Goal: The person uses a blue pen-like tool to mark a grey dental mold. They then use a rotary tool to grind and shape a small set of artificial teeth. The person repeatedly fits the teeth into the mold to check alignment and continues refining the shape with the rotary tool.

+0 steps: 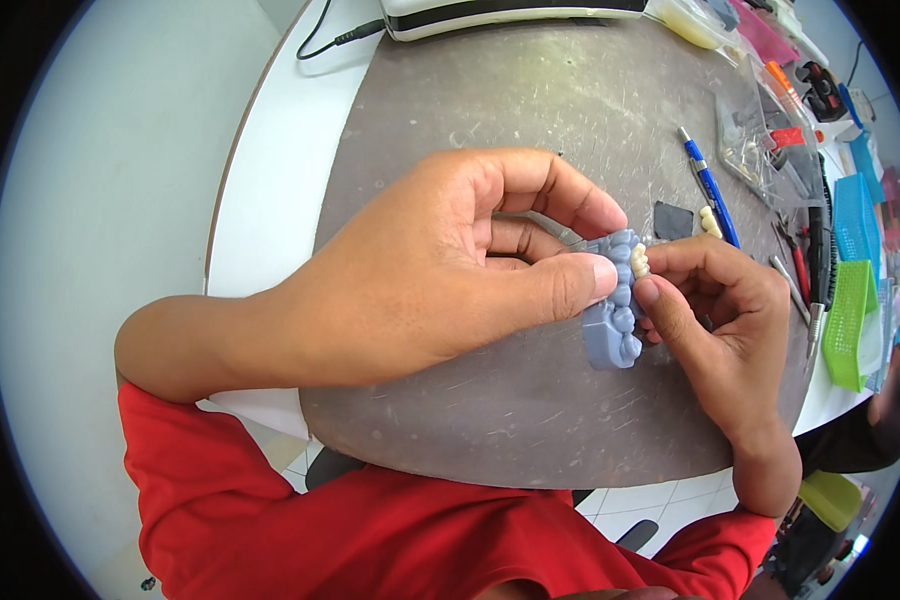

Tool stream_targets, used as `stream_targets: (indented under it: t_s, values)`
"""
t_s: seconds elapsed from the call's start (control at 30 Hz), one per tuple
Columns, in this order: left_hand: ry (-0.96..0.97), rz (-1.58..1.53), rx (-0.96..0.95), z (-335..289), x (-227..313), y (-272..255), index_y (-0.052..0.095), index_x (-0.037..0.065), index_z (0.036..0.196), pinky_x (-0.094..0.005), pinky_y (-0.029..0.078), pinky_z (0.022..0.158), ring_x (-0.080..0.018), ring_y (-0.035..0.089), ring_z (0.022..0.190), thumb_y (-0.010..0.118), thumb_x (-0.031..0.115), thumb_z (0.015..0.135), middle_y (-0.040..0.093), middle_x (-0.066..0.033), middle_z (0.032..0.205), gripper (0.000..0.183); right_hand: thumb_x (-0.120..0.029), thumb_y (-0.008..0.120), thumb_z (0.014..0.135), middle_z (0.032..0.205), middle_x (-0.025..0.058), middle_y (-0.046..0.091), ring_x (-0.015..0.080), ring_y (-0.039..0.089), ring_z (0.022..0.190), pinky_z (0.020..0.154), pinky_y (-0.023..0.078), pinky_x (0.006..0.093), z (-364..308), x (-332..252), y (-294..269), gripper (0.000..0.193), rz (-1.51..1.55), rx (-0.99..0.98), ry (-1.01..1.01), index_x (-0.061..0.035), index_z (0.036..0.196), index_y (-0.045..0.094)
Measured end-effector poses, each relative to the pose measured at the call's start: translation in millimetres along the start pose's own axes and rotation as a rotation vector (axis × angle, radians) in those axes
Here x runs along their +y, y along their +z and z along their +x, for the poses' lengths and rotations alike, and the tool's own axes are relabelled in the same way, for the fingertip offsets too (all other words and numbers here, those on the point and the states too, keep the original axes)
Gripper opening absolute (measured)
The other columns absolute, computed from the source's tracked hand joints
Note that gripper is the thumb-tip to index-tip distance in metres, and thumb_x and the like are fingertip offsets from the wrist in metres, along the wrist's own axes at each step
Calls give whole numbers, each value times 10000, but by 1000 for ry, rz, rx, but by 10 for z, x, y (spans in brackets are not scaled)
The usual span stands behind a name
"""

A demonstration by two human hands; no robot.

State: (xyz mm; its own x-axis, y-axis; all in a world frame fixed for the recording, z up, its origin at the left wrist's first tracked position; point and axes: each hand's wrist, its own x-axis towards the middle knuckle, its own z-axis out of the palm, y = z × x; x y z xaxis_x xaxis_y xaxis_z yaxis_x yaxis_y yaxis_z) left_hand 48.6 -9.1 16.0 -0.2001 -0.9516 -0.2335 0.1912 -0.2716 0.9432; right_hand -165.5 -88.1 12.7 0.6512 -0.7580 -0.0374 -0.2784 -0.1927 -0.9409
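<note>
Whereas tooth piece is cream, dental model blue-grey.

The single fisheye view looks down from head height, close above the worktop.

The dental model (a tooth piece at its right side) is between the left hand and right hand, over the mat. Beyond lies a pen, a box farther right; a basket is right of the right hand.
</note>
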Motion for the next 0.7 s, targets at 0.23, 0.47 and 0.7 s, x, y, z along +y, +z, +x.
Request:
stream_targets:
  t_s: [0.23, 0.47, 0.7]
  values:
    - [-23, 19, 9, 5, 12, 10, 535, -34, 1240, -269, 513, 886, -121, 611, 993, 640, 113, 901, 610, -99, 1133, 384, -23, 665, 871, 829, 56, 674, 76, 628, 690, 605, 486, 196, -17, -34, -51, 123, -133, -42, -29, 55, 966, 657]
    - [-96, -32, -40, 1, 57, 35, 552, -29, 1264, -255, 529, 836, -126, 625, 970, 626, 141, 914, 642, -96, 1102, 396, -17, 681, 841, 848, 69, 683, 100, 642, 735, 679, 497, 222, -35, -49, -60, 114, -216, 11, -133, 38, 941, 684]
    - [-139, -38, -28, 21, 75, 45, 555, -52, 1268, -259, 553, 799, -137, 655, 905, 640, 172, 907, 667, -109, 1053, 433, 12, 675, 805, 809, 66, 654, 108, 600, 707, 633, 453, 226, -24, -24, -84, 118, -329, 32, -273, 33, 919, 690]
